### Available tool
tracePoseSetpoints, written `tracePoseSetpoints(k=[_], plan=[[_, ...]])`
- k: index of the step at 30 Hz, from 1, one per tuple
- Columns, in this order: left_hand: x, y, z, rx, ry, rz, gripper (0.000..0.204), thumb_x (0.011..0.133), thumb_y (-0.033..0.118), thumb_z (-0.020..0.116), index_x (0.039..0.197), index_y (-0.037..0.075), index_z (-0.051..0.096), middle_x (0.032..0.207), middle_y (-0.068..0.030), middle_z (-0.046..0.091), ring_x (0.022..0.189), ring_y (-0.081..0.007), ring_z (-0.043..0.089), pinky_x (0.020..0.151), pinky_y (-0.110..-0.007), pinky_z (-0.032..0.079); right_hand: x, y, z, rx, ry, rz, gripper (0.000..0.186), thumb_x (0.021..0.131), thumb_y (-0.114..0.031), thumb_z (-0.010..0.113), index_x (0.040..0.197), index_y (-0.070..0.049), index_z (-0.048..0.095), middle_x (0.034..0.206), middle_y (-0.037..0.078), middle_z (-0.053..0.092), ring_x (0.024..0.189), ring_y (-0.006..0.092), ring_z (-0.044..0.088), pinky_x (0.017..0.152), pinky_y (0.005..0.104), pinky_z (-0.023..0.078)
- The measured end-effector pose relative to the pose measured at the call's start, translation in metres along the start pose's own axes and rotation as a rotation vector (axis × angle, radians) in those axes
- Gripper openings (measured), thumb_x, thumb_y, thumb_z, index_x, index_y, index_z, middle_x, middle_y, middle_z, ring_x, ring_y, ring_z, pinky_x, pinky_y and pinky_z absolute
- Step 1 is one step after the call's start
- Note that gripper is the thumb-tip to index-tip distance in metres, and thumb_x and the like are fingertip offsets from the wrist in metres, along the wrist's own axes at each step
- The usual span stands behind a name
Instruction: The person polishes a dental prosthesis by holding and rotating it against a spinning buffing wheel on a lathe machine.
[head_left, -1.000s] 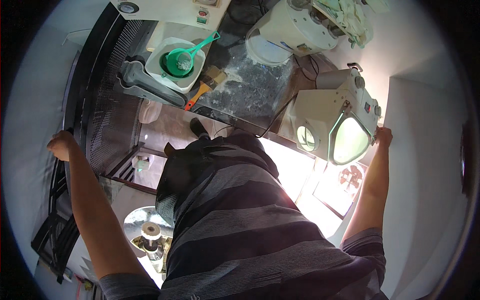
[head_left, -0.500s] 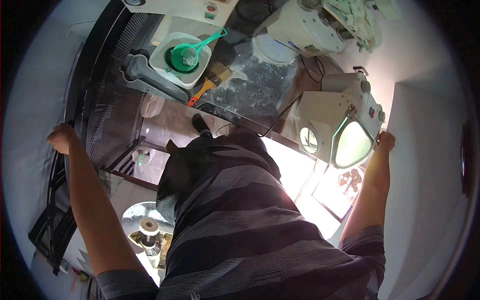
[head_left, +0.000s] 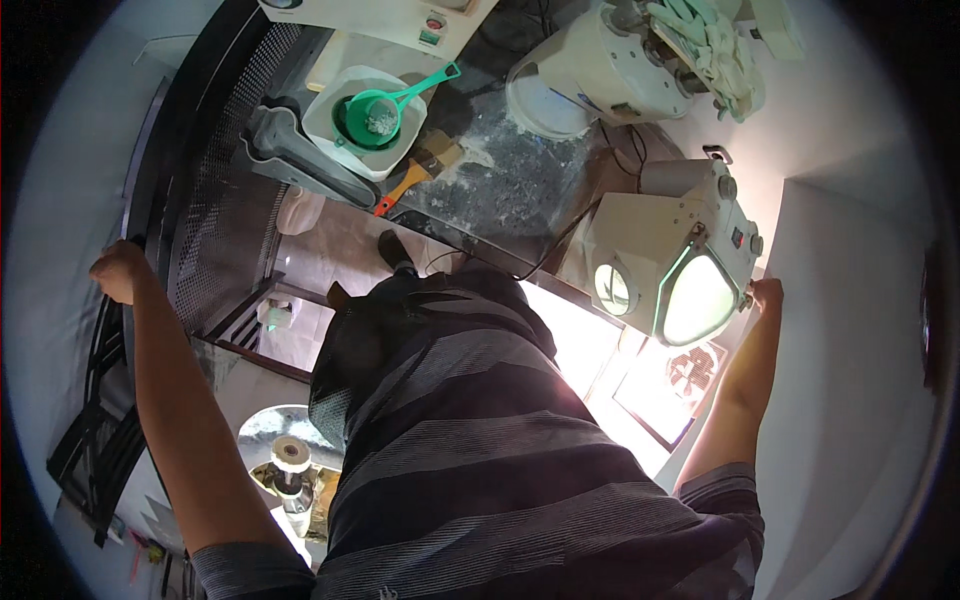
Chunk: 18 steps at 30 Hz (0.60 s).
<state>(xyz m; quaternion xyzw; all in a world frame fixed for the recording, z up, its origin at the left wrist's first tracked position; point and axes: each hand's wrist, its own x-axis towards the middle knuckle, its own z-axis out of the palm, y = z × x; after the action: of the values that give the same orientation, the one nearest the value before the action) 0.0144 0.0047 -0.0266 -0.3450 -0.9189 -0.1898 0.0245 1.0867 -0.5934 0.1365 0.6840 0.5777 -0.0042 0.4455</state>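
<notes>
On the left, my left hand is closed beside a black metal frame; what it holds, if anything, is hidden. On the right, my right hand has curled fingers at the lower right side of a cream machine with knobs and a glowing window; its grip is partly hidden behind that machine, so what is in it cannot be made out.
A dusty dark bench holds a white tub with a green ladle, an orange-handled brush, a grey tray and a cream drum machine with gloves above. Below left stands a machine with a round wheel.
The bench and machines have shifted slightly down and rightward in the picture. My left hand appears a little higher and my right hand slightly lower, both still closed at about the same places.
</notes>
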Motion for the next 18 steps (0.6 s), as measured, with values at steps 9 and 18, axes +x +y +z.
tracePoseSetpoints(k=[9,18], plan=[[0.005,0.002,-0.022,0.010,0.038,0.023,0.043,0.089,0.032,0.048,0.103,-0.009,0.051,0.105,-0.0295,0.062,0.101,-0.0442,0.062,0.089,-0.052,0.048,0.026,-0.091,-0.101,0.547,-0.023,0.919,0.030,0.074,-0.024,0.074,0.071,0.005,0.066,0.075,0.020,0.069,0.081,0.0316,0.070,0.077,0.0401,0.055],[0.015,-0.016,-0.028,0.010,0.093,0.026,0.043,0.090,0.031,0.048,0.104,-0.009,0.049,0.104,-0.0294,0.063,0.100,-0.0433,0.062,0.087,-0.051,0.049,0.046,-0.125,-0.159,0.699,-0.070,0.943,0.029,0.073,-0.022,0.075,0.072,0.005,0.067,0.071,0.020,0.068,0.070,0.0321,0.070,0.068,0.0381,0.055]])
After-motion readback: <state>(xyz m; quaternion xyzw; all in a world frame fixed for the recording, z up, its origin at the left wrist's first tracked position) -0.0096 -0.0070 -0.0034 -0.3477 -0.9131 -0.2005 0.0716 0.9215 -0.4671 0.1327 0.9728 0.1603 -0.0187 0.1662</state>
